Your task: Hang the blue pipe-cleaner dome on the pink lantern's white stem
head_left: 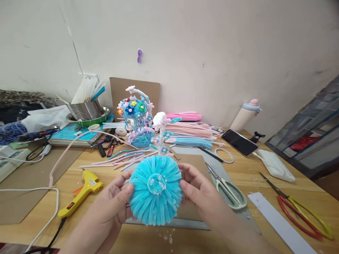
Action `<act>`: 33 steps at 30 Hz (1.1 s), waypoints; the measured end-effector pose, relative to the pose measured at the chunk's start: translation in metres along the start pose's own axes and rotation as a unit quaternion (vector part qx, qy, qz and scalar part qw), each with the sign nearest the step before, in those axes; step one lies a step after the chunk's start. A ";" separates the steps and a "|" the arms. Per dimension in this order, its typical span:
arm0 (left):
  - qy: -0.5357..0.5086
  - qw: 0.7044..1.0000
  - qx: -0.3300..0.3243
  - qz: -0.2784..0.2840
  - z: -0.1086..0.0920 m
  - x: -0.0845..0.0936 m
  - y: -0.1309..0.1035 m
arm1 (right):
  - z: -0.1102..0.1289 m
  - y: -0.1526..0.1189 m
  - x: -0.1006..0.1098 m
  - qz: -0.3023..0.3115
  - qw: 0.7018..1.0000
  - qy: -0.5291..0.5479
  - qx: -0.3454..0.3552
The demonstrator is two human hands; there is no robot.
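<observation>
The left hand (112, 201) and the right hand (202, 192) hold with their fingers the round blue fuzzy piece (156, 210) by its two sides, above the desk (69, 180), between the yellow glue gun (88, 187) and the scissors with pale green handles (221, 182).

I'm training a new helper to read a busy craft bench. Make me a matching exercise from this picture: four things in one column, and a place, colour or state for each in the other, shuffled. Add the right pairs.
Things
1. round fuzzy piece
2. glue gun
3. phone
4. bottle

Places, colours, states
A. lying with its dark face up
B. held between the left hand and the right hand
C. cream body, pink at the very top
D. yellow, lying to the left of both hands

Right pairs: 1-B, 2-D, 3-A, 4-C
</observation>
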State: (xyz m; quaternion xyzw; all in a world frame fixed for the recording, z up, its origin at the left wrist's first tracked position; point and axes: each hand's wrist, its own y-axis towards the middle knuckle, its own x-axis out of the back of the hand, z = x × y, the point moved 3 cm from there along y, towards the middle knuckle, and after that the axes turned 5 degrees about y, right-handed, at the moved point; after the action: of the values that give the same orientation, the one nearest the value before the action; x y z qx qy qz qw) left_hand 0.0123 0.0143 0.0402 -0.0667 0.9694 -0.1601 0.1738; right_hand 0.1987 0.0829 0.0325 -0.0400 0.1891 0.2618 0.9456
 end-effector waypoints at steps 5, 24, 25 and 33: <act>-0.053 0.993 0.057 0.088 -0.002 -0.006 -0.005 | -0.006 -0.013 0.003 -0.018 0.999 0.029 -0.027; -0.118 0.979 0.166 0.027 0.014 -0.004 -0.015 | 0.073 -0.026 -0.020 0.062 0.778 -0.475 0.406; -0.115 0.978 0.169 0.027 0.014 -0.004 -0.015 | 0.072 -0.025 -0.021 0.069 0.777 -0.478 0.404; -0.111 0.977 0.182 0.034 0.016 -0.006 -0.015 | 0.071 -0.026 -0.027 0.087 0.760 -0.463 0.448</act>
State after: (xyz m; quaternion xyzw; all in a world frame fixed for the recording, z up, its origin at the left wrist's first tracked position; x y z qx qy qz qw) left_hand 0.0252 -0.0030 0.0325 -0.0186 0.9005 -0.3190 0.2948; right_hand 0.2144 0.0603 0.1073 0.5312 -0.1733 0.2144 0.8011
